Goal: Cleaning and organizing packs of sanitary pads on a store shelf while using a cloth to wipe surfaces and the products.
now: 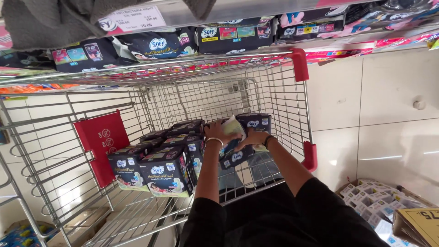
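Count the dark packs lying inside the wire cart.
About 8 dark packs show in the wire cart: two front left, roughly four stacked behind them, and two at the left hand and right hand. More may be hidden beneath.

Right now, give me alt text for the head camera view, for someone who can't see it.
Two bare hands, left hand and right hand, grip dark soft packs inside a wire shopping cart. More matching packs are stacked in the cart on the left, and a shelf of similar packs runs above.
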